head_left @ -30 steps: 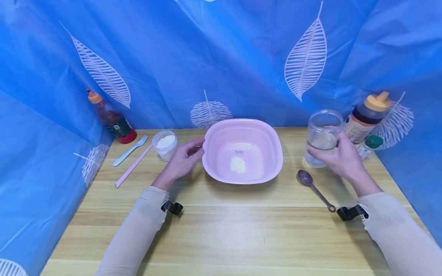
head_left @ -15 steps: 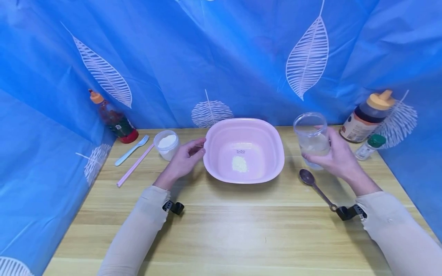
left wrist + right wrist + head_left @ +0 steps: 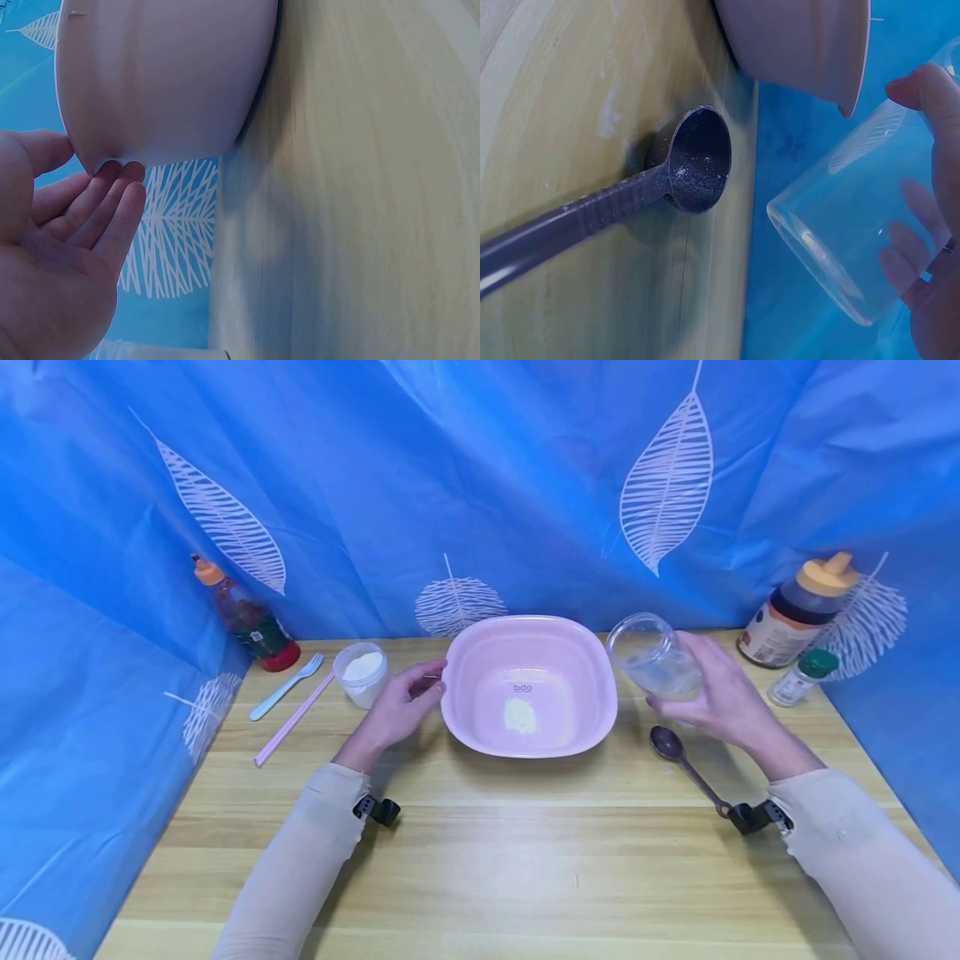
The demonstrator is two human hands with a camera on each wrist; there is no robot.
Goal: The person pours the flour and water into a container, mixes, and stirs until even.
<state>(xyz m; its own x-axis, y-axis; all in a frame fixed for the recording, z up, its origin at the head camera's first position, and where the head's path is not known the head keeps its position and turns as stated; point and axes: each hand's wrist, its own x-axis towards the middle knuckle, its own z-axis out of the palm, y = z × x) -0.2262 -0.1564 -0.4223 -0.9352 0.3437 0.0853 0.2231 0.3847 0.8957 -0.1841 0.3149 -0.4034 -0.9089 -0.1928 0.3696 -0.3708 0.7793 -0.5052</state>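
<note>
A pink basin [image 3: 487, 737] with a small heap of pale powder [image 3: 521, 716] inside stands mid-table. At its left rim, my left hand [image 3: 400, 706] holds the edge, thumb on one side and fingertips on the other, as the left wrist view shows. My right hand [image 3: 723, 697] grips a clear plastic cup [image 3: 660, 664] with clear liquid in it. The cup is off the table and tips left, its mouth right by the basin's right rim. Beneath that hand lies a brown measuring spoon [image 3: 697, 161], its bowl dusted with white specks.
Left of the basin are a jar of white powder [image 3: 362, 675], pink chopsticks [image 3: 294, 720], a pale blue fork [image 3: 285, 687] and a red sauce bottle [image 3: 251, 618]. At right stand a dark sauce bottle [image 3: 795, 610] and a green-capped jar [image 3: 804, 678]. Blue cloth hangs behind.
My right hand has lifted the cup, carried it left from beside the dark sauce bottle and tilted it toward the basin. The left hand has stayed at the rim.
</note>
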